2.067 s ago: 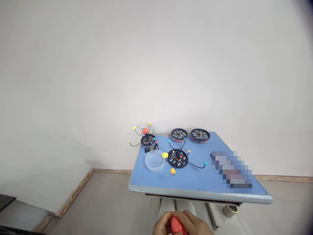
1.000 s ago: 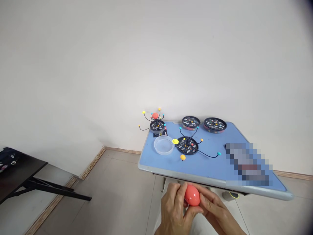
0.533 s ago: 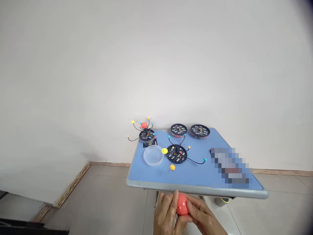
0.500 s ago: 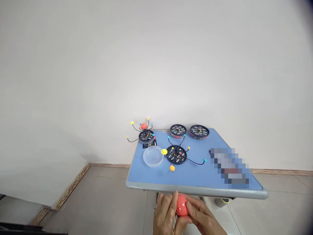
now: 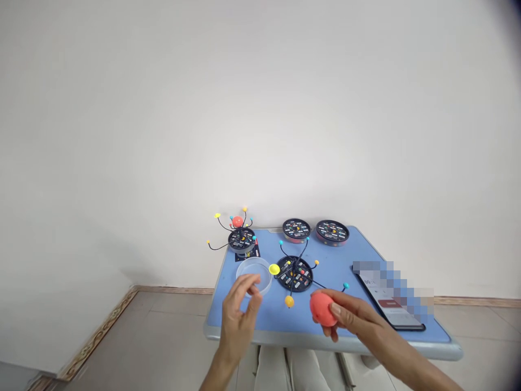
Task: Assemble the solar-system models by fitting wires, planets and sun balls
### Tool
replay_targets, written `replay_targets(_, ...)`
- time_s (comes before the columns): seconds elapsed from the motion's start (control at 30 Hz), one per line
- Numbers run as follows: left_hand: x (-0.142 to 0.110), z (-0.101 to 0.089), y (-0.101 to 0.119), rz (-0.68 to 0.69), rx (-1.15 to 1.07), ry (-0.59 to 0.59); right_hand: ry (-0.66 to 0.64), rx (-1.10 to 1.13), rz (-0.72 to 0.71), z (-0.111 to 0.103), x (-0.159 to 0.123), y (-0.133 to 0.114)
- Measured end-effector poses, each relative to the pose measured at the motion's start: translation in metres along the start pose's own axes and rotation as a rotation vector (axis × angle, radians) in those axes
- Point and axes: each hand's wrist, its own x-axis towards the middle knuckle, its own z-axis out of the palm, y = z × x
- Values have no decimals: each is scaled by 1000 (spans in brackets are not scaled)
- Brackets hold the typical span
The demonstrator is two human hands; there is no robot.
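Note:
My right hand [image 5: 345, 315] grips a red ball [image 5: 323, 309] between thumb and fingers, above the table's front part. Over the left front of the table, my left hand [image 5: 240, 309] is open with its fingers curved and nothing between them. Just beyond it lies a clear round plastic dish [image 5: 266, 283]. Between and behind the hands stands a solar system model [image 5: 293, 282] with a black disc base and bent black arms. Small blue, yellow and orange balls tip these arms, and no large red ball sits at its centre.
A similar model [image 5: 241, 239] with a red centre ball stands at the back left on a dark card. Two round black-topped containers [image 5: 296, 230] sit along the back by the wall. A phone [image 5: 388, 304], partly blurred out, lies at the right of the blue table [image 5: 260, 323].
Both hands held the red ball below the table edge. Now they are apart and raised over the table; the left has let go, and the right carries the ball.

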Motion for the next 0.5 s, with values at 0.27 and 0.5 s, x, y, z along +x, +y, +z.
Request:
replay_targets(0.27, 63, 5, -42, -233, -149, -163, -107, -55, 31, -3, 10, -8)
replay_targets(0.5, 83, 32, -61, -273, -277, -229, -144, -140, -13, -11, 29, -13)
